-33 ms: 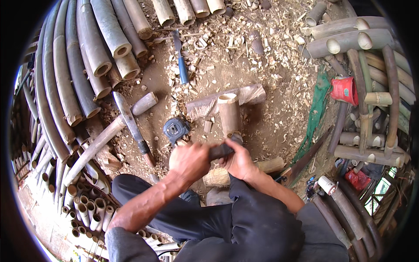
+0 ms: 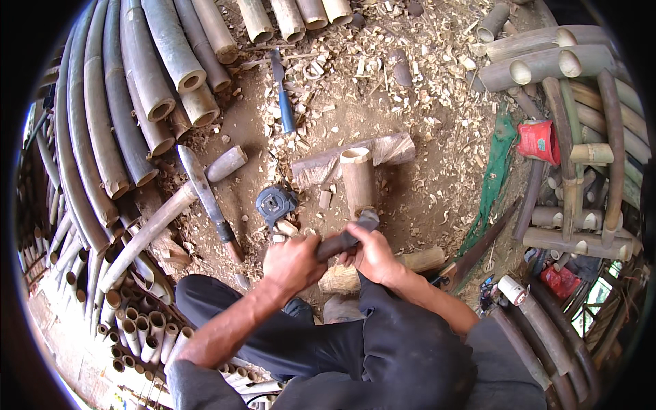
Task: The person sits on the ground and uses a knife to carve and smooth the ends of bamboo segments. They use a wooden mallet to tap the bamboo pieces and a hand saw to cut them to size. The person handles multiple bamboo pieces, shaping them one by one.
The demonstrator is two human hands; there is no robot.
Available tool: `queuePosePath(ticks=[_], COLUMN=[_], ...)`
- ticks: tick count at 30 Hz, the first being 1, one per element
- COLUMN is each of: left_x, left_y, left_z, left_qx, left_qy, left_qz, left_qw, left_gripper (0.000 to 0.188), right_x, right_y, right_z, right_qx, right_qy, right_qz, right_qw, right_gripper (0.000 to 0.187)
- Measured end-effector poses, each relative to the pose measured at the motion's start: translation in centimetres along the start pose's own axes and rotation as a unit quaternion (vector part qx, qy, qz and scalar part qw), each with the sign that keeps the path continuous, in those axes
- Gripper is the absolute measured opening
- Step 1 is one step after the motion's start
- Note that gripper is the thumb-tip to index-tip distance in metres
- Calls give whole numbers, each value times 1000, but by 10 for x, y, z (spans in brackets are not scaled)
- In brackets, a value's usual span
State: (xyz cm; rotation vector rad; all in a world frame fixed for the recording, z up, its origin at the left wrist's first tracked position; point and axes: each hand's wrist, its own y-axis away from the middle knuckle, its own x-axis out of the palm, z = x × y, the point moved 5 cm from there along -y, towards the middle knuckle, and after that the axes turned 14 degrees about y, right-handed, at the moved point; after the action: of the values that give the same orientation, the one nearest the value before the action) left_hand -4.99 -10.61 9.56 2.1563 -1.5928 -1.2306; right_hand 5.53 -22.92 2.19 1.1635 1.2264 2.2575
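Observation:
A dark grey, short rod-like piece (image 2: 336,244) lies slantwise across my lap; I cannot tell its exact kind. My left hand (image 2: 294,263) is wrapped round its left end. Closer to its other end, my right hand (image 2: 376,254) pinches it, thumb on top. Just beyond my hands is a short bamboo tube (image 2: 359,181) with its pale open end away from me, resting by a rough wood block (image 2: 396,147). Whether the dark piece touches this tube is hard to tell. A pale log piece (image 2: 424,260) is partly hidden behind my right hand.
A tape measure (image 2: 275,203) and a long knife (image 2: 203,191) are to the left. Farther off lies a blue-handled chisel (image 2: 284,102) among wood shavings. Bamboo poles (image 2: 102,102) are stacked left; a bamboo frame (image 2: 570,164), red bag (image 2: 538,142) and saw (image 2: 471,263) are right.
My left hand and the dark piece's left end have shifted slightly left and toward me. My right hand stays nearly in place.

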Motion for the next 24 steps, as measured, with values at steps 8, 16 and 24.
queuePosePath(ticks=[8, 16, 24], left_x=[20, -30, -36], left_y=[24, -60, -33], left_z=[21, -80, -75], left_qx=[-148, -30, 74], left_qy=[155, -184, -276], left_qz=[-6, 159, 199], left_qw=[977, 970, 938], left_gripper=[37, 15, 15], right_x=[19, -10, -10], right_y=[2, -3, -4], right_z=[10, 17, -16], right_qx=[29, 25, 53], right_qy=[133, -252, -214], right_qz=[40, 31, 169], right_qw=[990, 967, 961], right_gripper=[39, 29, 30])
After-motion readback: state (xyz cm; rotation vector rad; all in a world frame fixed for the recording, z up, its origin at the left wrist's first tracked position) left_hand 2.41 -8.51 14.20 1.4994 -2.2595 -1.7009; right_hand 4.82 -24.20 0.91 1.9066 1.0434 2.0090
